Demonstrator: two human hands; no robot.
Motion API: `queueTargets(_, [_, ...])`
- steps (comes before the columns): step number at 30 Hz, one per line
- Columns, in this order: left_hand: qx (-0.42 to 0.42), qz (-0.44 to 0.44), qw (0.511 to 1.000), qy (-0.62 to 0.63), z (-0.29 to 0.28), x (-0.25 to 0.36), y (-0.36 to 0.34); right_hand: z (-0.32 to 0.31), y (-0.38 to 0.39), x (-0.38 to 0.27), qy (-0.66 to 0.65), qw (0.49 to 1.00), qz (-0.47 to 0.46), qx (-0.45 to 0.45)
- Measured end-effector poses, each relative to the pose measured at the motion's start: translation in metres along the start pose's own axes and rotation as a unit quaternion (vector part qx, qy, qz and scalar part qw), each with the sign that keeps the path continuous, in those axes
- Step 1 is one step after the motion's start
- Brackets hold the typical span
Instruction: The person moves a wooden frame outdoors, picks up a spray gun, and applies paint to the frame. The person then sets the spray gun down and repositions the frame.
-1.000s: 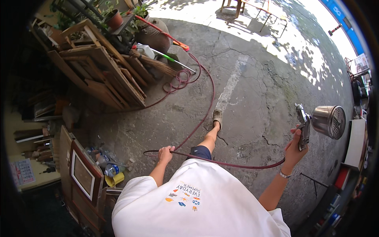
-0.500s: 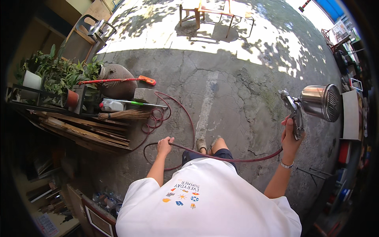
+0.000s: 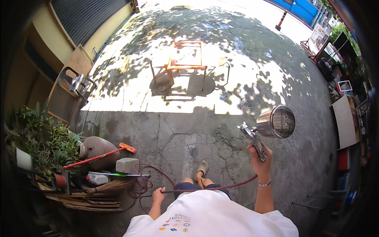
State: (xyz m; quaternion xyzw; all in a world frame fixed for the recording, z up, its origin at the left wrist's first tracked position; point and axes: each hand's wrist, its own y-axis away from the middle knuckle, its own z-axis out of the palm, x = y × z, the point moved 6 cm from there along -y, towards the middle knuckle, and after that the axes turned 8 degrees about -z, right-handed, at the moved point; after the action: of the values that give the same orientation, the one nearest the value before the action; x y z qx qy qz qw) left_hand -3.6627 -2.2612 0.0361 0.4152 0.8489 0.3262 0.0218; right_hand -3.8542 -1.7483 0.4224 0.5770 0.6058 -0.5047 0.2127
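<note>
My right hand (image 3: 262, 158) is closed round the handle of a metal spray gun (image 3: 252, 138), held out at the right. A shiny silver paint cup (image 3: 278, 121) is fixed to the gun, its ribbed round end facing up. From below that hand a dark red air hose (image 3: 213, 187) runs across in front of my body to my left hand (image 3: 158, 194). The left fingers are wrapped round the hose, and the rest lies in loose coils (image 3: 143, 183) on the concrete.
Ahead in the sun stands an orange frame (image 3: 185, 67) on supports. Plants (image 3: 47, 138), a clay jar (image 3: 98, 152), a red-handled tool (image 3: 98, 157), a concrete block (image 3: 127, 165), a straw broom (image 3: 112, 187) and boards (image 3: 92, 202) crowd the left. A pale panel (image 3: 346, 120) leans at the right.
My view has tilted up, showing more ground ahead and the whole orange frame. One foot has stepped forward. Both hands keep their holds on the spray gun and hose.
</note>
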Motion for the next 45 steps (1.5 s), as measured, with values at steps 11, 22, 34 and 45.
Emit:
queueTargets(11, [-0.07,-0.001,0.997,0.042,0.014,0.315,-0.155,-0.044,-0.287,0.154,0.003,0.999,-0.004,0.04])
queueTargets(22, [-0.074,-0.031,0.992,0.096,0.078,0.621,-0.312,-0.024,-0.652,0.367,-0.026,0.994,0.087,-0.057])
queueTargets(34, [0.118,0.038,0.978,0.165,0.015,0.939,-0.462,0.068,-1.013,0.617,0.04,0.99,0.021,-0.137])
queueTargets(45, [0.163,-0.041,0.981,0.094,0.05,1.136,-0.553,0.316,-1.261,0.923,0.06,0.974,-0.116,-0.187])
